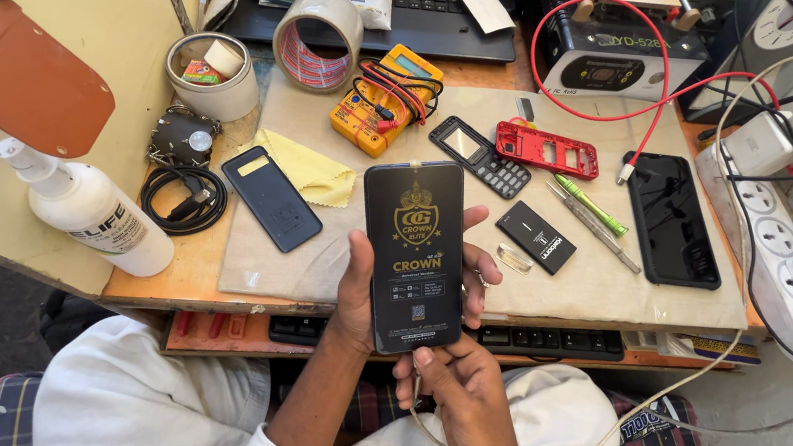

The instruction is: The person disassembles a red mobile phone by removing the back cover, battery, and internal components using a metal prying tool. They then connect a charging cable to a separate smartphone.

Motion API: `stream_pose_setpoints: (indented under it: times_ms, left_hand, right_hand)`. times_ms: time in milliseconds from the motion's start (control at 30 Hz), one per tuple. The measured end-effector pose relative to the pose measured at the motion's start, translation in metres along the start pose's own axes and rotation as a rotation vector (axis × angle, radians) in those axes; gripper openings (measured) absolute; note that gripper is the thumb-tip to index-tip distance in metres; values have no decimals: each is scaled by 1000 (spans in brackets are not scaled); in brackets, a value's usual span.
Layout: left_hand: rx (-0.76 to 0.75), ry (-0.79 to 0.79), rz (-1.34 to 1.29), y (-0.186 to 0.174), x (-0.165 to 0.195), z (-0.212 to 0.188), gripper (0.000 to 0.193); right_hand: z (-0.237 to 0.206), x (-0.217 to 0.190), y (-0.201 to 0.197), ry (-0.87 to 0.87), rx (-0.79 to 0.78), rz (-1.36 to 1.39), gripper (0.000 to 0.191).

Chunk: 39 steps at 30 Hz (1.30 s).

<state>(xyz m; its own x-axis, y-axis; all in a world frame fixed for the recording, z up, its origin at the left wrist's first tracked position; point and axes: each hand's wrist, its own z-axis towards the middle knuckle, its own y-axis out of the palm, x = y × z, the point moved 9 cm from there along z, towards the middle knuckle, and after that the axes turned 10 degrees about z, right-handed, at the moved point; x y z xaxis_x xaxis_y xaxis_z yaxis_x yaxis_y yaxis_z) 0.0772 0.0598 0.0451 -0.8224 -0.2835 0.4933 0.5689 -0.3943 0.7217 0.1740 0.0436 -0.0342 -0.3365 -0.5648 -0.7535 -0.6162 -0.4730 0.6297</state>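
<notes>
I hold a flat black phone-sized pack [413,255] with gold print upright over the desk's front edge. My left hand [357,294] grips it from behind, thumb on the left edge and fingertips showing past the right edge. My right hand [456,392] sits just below and pinches the pack's bottom edge. A thin white cable runs under my right hand.
On the grey mat [601,278] lie a black phone [271,198], yellow cloth [307,170], yellow multimeter [386,99], keypad phone [478,155], red phone frame [546,151], black battery [536,237], green screwdriver [590,205] and black smartphone [671,218]. Spray bottle [91,209] left, power strip [777,240] right.
</notes>
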Motion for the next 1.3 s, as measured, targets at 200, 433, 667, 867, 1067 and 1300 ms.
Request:
stream_pose_setpoints:
  times_ms: [200, 433, 667, 867, 1067, 1300]
  left_hand:
    - [9, -7, -135, -2, 0, -2, 121]
    - [5, -5, -117, -3, -1, -2, 121]
    - [5, 18, -156, -4, 1, -3, 114]
    - [129, 20, -113, -13, 5, -4, 107]
    - [132, 31, -234, -13, 6, 1, 107]
    - [176, 71, -163, -19, 6, -1, 97]
  right_hand:
    - [-1, 4, 1, 0, 25, -41, 19]
    - [0, 4, 1, 7, 42, -57, 19]
    - [1, 4, 1, -14, 37, -61, 18]
    - [3, 2, -4, -37, 46, -72, 17]
    - [5, 2, -7, -45, 50, -79, 17]
    - [3, 2, -6, -50, 52, -86, 18]
